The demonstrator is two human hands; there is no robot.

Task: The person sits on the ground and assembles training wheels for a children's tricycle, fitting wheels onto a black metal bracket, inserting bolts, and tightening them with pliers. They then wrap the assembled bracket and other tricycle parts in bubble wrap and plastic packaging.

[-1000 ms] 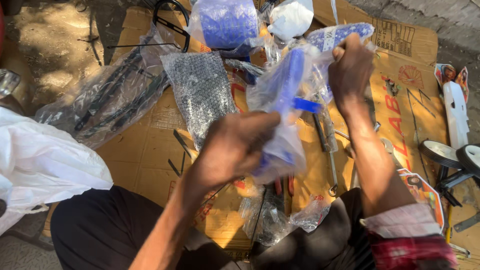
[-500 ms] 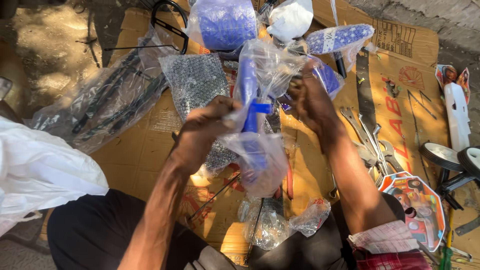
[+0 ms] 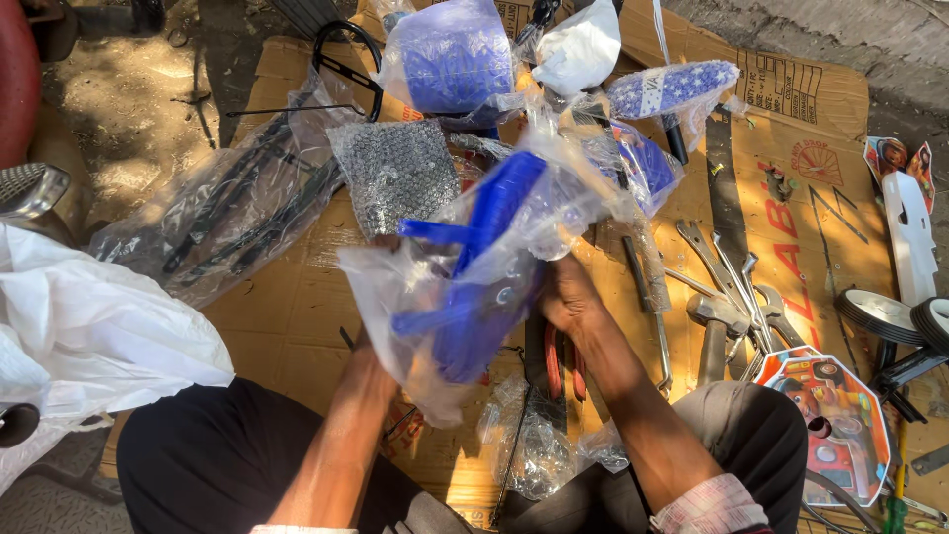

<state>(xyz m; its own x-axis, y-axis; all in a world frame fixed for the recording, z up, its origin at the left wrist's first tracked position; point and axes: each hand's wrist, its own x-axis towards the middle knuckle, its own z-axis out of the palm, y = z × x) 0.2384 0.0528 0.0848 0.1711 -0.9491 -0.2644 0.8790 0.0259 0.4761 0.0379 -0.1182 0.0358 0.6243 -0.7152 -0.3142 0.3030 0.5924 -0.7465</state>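
bare cardboard (image 3: pixel 287 316) left, wrenches (image 3: pixel 727 272) crowding right, bagged parts (image 3: pixel 450 59) ahead

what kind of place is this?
Probably an outdoor assembly spot on the ground: flattened cardboard over dirt, wrenches, small wheels, and bagged blue plastic parts in both hands.

Glossy clear plastic bag (image 3: pixel 415 297), matt cardboard (image 3: pixel 781 198)

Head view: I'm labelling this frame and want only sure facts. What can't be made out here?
- Left hand: fingers hidden behind the clear bag in the head view, so its grip is unclear.
- Blue plastic part: exact shape blurred by the crinkled bag.
- Right hand: fingertips covered by the bag.
- Small wheels: cut off by the right edge.
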